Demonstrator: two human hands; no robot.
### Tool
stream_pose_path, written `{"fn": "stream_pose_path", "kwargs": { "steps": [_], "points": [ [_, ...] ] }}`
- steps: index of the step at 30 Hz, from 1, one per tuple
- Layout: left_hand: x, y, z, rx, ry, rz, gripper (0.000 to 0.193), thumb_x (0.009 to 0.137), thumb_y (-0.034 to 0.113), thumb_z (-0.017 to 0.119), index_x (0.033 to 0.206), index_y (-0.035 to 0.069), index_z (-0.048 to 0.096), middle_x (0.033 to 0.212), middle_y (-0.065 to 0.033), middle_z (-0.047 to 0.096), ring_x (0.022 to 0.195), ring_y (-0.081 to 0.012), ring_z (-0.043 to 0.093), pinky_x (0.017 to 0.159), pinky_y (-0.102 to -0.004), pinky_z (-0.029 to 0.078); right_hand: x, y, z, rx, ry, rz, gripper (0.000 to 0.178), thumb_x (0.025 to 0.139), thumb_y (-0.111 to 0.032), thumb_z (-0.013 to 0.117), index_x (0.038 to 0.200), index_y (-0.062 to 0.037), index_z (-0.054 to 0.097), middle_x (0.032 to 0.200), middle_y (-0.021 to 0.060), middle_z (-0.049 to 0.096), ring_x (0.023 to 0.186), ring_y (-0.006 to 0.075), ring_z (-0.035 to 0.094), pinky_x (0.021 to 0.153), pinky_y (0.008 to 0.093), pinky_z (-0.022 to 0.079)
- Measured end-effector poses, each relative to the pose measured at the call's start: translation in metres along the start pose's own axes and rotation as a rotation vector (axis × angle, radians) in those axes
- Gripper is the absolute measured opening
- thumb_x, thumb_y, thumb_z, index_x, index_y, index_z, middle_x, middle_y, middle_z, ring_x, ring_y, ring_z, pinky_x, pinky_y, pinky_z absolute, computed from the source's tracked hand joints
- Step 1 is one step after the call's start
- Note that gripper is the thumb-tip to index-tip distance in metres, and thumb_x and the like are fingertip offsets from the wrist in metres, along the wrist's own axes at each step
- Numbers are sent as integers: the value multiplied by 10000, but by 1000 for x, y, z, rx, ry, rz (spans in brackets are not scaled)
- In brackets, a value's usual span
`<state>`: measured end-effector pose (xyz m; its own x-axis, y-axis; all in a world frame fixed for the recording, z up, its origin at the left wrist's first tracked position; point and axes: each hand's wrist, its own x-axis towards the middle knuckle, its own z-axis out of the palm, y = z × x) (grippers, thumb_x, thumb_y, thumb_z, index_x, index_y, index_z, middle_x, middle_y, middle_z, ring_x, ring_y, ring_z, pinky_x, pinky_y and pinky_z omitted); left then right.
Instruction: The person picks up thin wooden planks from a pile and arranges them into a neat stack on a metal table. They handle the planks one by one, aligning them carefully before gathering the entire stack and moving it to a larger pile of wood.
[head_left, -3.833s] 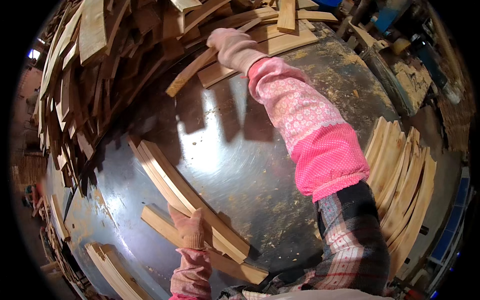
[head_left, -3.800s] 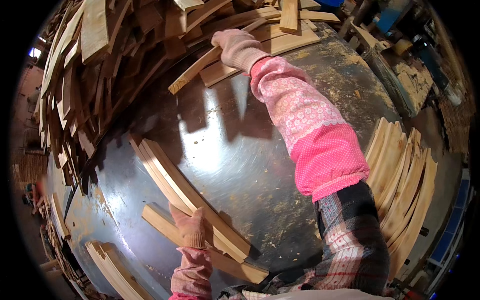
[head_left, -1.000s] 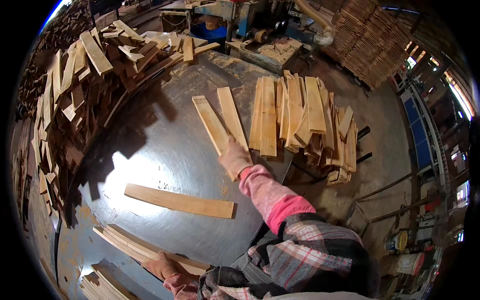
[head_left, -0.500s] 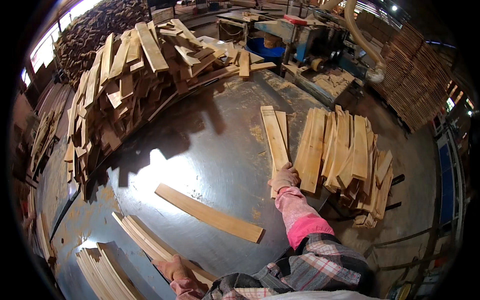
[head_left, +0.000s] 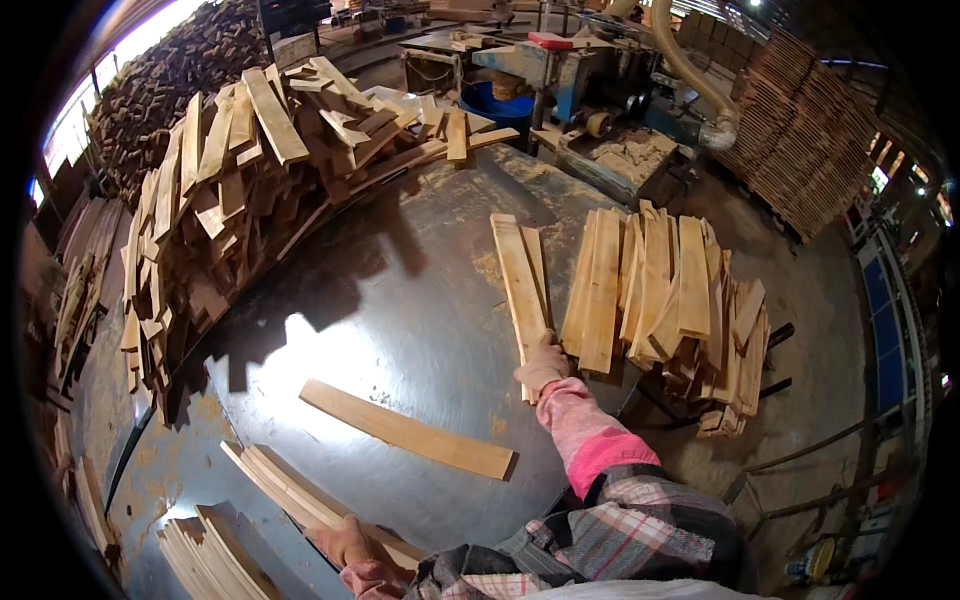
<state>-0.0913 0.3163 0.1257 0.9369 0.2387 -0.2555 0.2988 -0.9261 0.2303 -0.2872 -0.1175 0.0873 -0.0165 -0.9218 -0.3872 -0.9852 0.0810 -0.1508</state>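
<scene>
Hands well apart. Right hand (head_left: 543, 366) clamped over near end of a long pale wooden plank (head_left: 519, 280), at right on the grey metal counter (head_left: 440, 365). Left hand (head_left: 343, 543) touching a bundle of narrow pale wooden strips (head_left: 283, 484), near left; cannot tell whether gripping. Single curved tan wooden board (head_left: 405, 429) lies between. Far left: heaped wooden pieces (head_left: 228, 200).

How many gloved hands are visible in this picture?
2: the right hand on a board, left of the large board stack, and the left hand on a smaller stack near the lower edge. Others may be hidden.
</scene>
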Motion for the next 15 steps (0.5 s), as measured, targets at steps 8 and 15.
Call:
{"fn": "stream_pose_path", "kwargs": {
  "steps": [8,15],
  "points": [
    [-22,-74,56,-40,-45,209,1153,663,434,910,1530,-79,350,1410,-330,547,1298,-468,550,1125,-480,462,-39,47,-30,1655,-554,-196,345,925,-248,684,1155,9,694,1075,138,739,941,299,735,790,479,626],
    [-21,-93,22,-886,-430,190,719,696,125,853,1305,5,490,1088,-194,672,995,-329,699,884,-456,579,-99,74,16,1843,-1189,-422,696,838,-241,703,1389,148,529,1288,297,667,1058,410,725,903,504,633]
  ]
}}
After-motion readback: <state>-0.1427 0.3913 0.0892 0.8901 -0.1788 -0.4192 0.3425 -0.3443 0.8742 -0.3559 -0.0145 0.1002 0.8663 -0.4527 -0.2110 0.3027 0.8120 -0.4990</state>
